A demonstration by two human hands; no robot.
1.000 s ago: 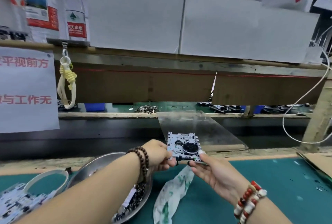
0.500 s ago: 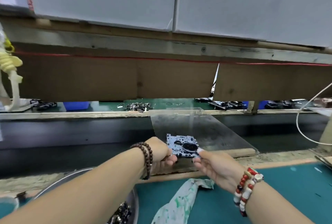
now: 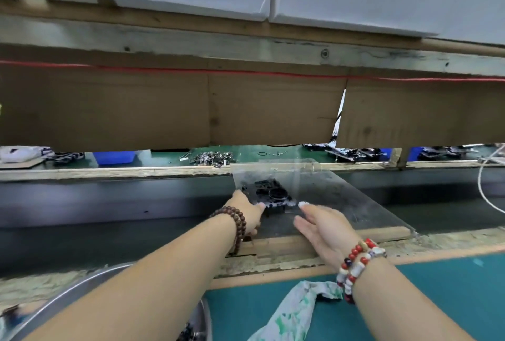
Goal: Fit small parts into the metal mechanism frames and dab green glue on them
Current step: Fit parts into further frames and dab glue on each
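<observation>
While both arms reach forward past the desk (image 3: pixel 451 280) edge, the metal mechanism frame (image 3: pixel 269 195) lies on the dark belt under a clear plastic sheet (image 3: pixel 341 198). Fingers of the left hand (image 3: pixel 247 210) touch its near-left corner; whether they grip it cannot be told. Just beside it, the right hand (image 3: pixel 325 227) hovers with fingers straight, holding nothing.

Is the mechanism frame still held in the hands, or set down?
Set down: mechanism frame lies flat on the belt under the clear sheet; left hand touches its edge, right hand is open, apart.
</observation>
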